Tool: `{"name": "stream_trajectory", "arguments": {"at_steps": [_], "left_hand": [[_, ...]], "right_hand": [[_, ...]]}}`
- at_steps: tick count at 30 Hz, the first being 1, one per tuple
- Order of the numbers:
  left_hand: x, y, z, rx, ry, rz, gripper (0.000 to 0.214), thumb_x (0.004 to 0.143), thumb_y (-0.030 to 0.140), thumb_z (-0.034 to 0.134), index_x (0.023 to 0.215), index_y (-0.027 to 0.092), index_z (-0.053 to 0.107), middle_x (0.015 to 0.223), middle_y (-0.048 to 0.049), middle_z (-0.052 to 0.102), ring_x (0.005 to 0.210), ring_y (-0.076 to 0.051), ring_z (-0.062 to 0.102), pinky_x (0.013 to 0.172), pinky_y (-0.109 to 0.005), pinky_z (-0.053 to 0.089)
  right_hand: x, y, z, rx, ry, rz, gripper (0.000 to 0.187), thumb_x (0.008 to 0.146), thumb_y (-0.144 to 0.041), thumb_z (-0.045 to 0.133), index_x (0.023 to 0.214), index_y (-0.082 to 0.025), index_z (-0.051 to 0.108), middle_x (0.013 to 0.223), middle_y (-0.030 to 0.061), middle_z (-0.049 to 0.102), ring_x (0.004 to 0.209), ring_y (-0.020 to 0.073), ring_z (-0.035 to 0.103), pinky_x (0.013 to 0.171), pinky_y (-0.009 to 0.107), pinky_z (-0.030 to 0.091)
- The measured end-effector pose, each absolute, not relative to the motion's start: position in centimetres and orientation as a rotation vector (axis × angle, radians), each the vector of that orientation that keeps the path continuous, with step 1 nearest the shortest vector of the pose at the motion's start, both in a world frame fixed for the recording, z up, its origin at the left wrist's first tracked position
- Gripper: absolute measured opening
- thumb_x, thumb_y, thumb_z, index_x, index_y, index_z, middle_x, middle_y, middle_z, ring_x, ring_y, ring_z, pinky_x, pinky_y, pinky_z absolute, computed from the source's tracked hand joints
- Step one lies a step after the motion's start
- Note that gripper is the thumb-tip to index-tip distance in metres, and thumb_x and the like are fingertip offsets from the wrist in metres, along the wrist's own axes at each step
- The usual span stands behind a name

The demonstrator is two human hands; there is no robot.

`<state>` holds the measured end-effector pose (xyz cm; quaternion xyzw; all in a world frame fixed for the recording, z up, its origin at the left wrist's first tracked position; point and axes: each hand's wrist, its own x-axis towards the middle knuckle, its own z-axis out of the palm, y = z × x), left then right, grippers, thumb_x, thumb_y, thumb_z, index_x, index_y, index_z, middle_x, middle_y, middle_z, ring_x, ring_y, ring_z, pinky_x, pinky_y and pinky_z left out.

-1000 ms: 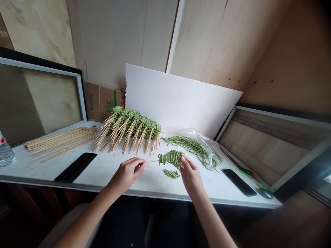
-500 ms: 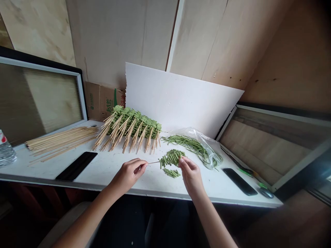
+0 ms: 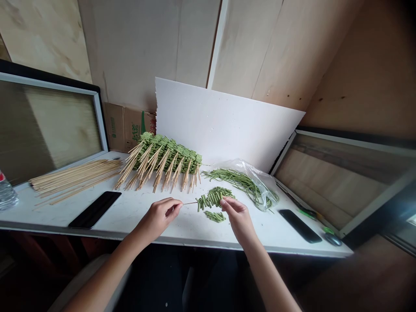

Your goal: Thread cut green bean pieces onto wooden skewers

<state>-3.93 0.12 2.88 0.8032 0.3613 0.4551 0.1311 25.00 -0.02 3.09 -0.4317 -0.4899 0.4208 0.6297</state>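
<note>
My left hand [image 3: 164,216] is closed in a pinch on the bare end of a thin bamboo skewer [image 3: 190,203]. Cut green bean pieces [image 3: 206,201] are threaded side by side along the skewer's other half. At that far end, the fingertips of my right hand [image 3: 239,219] pinch a bean piece; the skewer's tip is hidden there. Behind the right fingers lies a heap of loose cut pieces [image 3: 227,191], partly covered by the skewer. A smaller cluster of cut pieces [image 3: 214,216] rests on the white table [image 3: 195,234] just below.
Stacked bean skewers [image 3: 172,151] stand at the back, sticks facing me. Bare skewers [image 3: 74,175] and a black phone [image 3: 95,209] lie left, near a bottle [image 3: 7,194]. Uncut long beans [image 3: 238,181] in a plastic bag [image 3: 269,190] and a dark flat phone-like object [image 3: 300,226] are right.
Both hands and the skewer have shifted very slightly left in the picture, as has the whole scene. The grips stay the same.
</note>
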Motion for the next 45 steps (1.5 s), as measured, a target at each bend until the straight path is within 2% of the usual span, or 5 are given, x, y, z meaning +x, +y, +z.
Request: {"name": "stream_trajectory", "arguments": {"at_steps": [6, 17, 28, 34, 45], "left_hand": [[-4.2, 0.7, 2.5, 2.277, 1.083, 1.360, 0.020, 0.103, 0.029, 0.054, 0.100, 0.019, 0.071, 0.085, -0.0037, 0.071, 0.077, -0.016, 0.065, 0.071, -0.024, 0.049], [-5.1, 1.8, 1.8, 2.260, 1.177, 1.400, 0.014, 0.100, 0.026, 0.058, 0.097, 0.018, 0.070, 0.089, -0.0045, 0.074, 0.079, -0.017, 0.068, 0.072, -0.025, 0.051], [-4.9, 1.6, 1.8, 2.328, 1.132, 1.395, 0.014, 0.101, 0.024, 0.056, 0.099, 0.019, 0.069, 0.089, -0.0042, 0.072, 0.078, -0.016, 0.066, 0.072, -0.026, 0.052], [-4.8, 1.4, 2.1, 2.320, 1.122, 1.406, 0.015, 0.102, 0.025, 0.055, 0.099, 0.019, 0.069, 0.089, -0.0043, 0.071, 0.079, -0.017, 0.066, 0.073, -0.026, 0.052], [-4.4, 0.8, 2.4, 2.328, 1.109, 1.392, 0.014, 0.101, 0.025, 0.056, 0.098, 0.019, 0.069, 0.084, -0.0028, 0.069, 0.073, -0.015, 0.062, 0.069, -0.026, 0.048]], "right_hand": [[26.0, 0.4, 4.2, -1.101, -1.303, 0.830, 0.045, 0.086, -0.061, 0.072, 0.110, -0.024, 0.082, 0.105, 0.0090, 0.079, 0.098, 0.0280, 0.068, 0.074, 0.035, 0.050], [30.6, 2.2, 0.7, -1.535, -1.644, 0.553, 0.015, 0.065, -0.034, 0.084, 0.056, -0.027, 0.076, 0.059, 0.0041, 0.071, 0.053, 0.0200, 0.057, 0.056, 0.031, 0.038], [29.1, 2.5, -0.2, -1.468, -1.471, 0.518, 0.017, 0.060, -0.039, 0.088, 0.059, -0.026, 0.077, 0.071, 0.0070, 0.074, 0.076, 0.0271, 0.064, 0.072, 0.038, 0.048], [27.8, 1.7, 2.5, -1.169, -1.173, 0.994, 0.036, 0.066, -0.046, 0.092, 0.089, -0.021, 0.083, 0.091, 0.0077, 0.078, 0.083, 0.0246, 0.068, 0.066, 0.033, 0.051], [25.7, 1.0, 2.6, -0.750, -0.807, 1.467, 0.033, 0.070, -0.037, 0.095, 0.096, -0.025, 0.078, 0.092, -0.0007, 0.075, 0.080, 0.0137, 0.068, 0.074, 0.025, 0.055]]}}
